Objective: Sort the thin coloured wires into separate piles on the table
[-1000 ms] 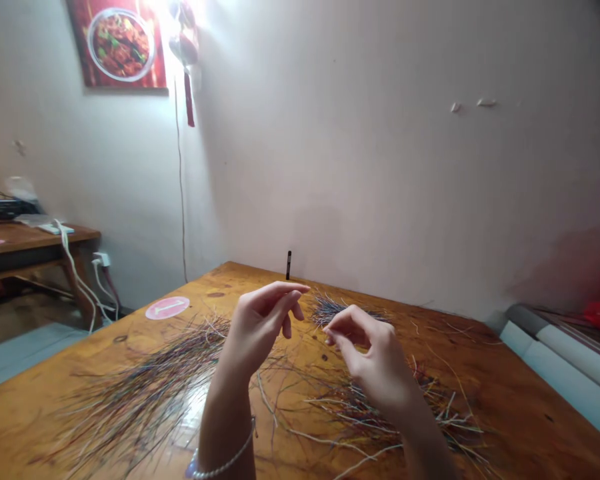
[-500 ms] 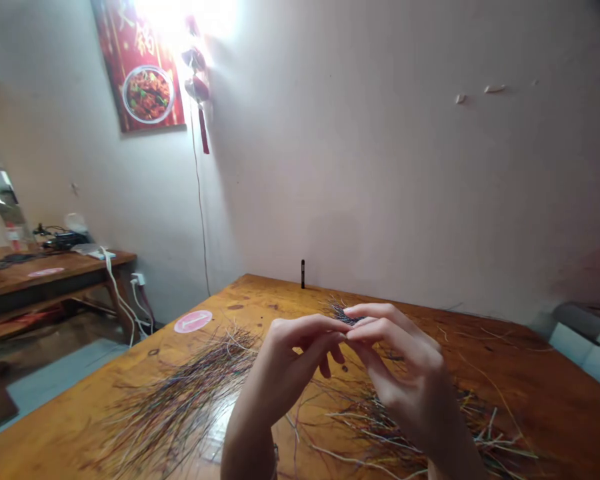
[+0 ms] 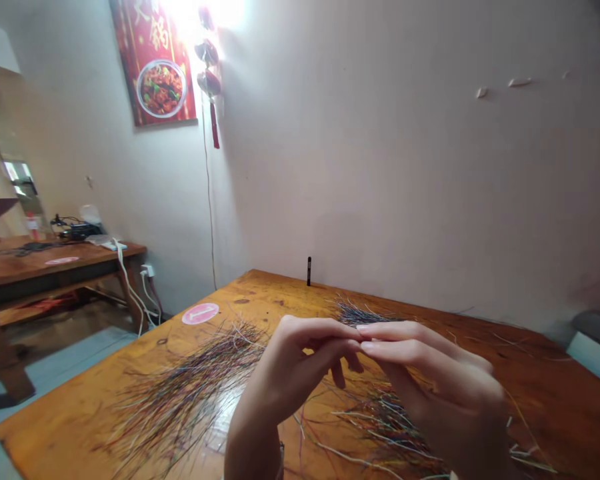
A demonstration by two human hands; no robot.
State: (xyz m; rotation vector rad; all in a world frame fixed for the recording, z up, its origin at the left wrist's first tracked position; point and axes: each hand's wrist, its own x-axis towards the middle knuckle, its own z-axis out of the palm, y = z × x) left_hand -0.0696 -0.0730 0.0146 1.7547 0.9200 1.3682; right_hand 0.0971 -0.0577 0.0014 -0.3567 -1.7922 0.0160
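Observation:
Above the table, my left hand [image 3: 293, 370] and my right hand [image 3: 440, 387] meet at the fingertips. Both are closed in a pinch, thumb against fingers. Whatever sits between the fingertips is too small to make out. Left of my left hand lies a wide bundle of thin coloured wires [image 3: 195, 383]. Beneath my right hand is a second pile of wires [image 3: 395, 423], partly covered by the hand and wrist. Just behind the fingertips rests a smaller bunch of dark wires [image 3: 363, 313].
A black marker [image 3: 309, 271] stands upright at the back edge of the wooden table [image 3: 70, 437], near the wall. A round pink sticker [image 3: 201, 313] marks the table's left side. Another table [image 3: 10, 267] with cables and devices is farther left. Loose strands lie at the right.
The camera has turned slightly left, so the scene sits farther right. My right hand has shifted right and lowered, its fingers flatter. Both hands still meet at the fingertips.

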